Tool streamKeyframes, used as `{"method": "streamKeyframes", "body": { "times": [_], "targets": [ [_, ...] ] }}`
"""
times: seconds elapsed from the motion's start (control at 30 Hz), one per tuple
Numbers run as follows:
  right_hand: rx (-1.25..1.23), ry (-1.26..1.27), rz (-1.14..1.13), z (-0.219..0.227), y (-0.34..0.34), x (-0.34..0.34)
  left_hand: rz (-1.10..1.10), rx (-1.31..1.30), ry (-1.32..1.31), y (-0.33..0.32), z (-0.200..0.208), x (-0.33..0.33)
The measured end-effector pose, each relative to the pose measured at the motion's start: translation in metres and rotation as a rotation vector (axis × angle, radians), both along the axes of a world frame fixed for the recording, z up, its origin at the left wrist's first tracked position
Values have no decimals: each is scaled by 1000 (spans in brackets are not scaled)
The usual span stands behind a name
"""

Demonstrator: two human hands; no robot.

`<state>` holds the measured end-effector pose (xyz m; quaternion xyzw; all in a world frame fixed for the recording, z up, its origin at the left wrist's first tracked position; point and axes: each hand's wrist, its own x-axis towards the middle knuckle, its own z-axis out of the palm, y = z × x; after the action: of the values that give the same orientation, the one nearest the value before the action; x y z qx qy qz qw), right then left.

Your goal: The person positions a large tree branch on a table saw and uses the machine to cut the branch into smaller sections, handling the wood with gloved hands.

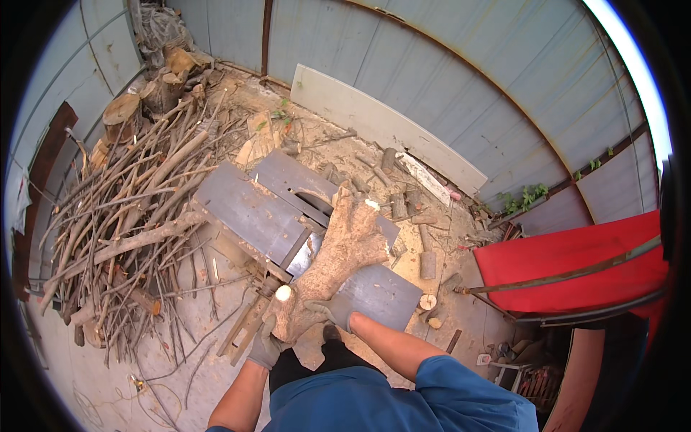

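Log (327, 263), thick and knobbly, lay over the grey metal tabletop (245, 205), its near end jutting past the edge toward the person (338, 403). Whether its full weight bore on the metal, I could not tell. The gloved left hand (265, 351) cupped that near end from the left; the right hand (332, 311) clasped its right flank, fingers bent over the bark. Judging by the pale faces on its stubs (283, 293), side limbs were already off, but the thick body was in one piece. Short chunks (427, 265) lay on the ground beyond, and long branches (151, 209) were heaped to the left, so plenty looked left uncut. The log's long axis ran slantwise, outward and rightward from the person, forked end pointing away.
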<state>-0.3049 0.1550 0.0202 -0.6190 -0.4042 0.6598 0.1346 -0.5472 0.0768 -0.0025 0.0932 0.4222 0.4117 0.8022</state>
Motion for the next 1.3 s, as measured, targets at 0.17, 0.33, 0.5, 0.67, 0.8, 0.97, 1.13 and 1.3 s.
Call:
{"method": "streamKeyframes", "body": {
  "times": [0.17,0.33,0.5,0.67,0.8,0.97,1.13,1.3],
  "targets": [
    [-29,26,7,-6,4,-1,-9,-17,22,4,2,-1],
    [72,31,50,-14,4,0,-25,-11,36,9,11,0],
    [21,50,0,10,9,-9,-36,-29,37,8,0,-8],
    [-17,21,-4,7,13,-11,-3,-39,68,9,-1,-7],
    [-39,-39,72,-7,16,-10,-25,-53,55,11,-4,-10],
    [-44,-2,63,-13,17,-14,-12,-35,42,14,5,-11],
    [-88,-42,83,-21,20,-14,-41,-17,62,21,18,-10],
    [-68,-43,107,8,27,-21,-13,-1,63,22,13,-12]
  ]
}}
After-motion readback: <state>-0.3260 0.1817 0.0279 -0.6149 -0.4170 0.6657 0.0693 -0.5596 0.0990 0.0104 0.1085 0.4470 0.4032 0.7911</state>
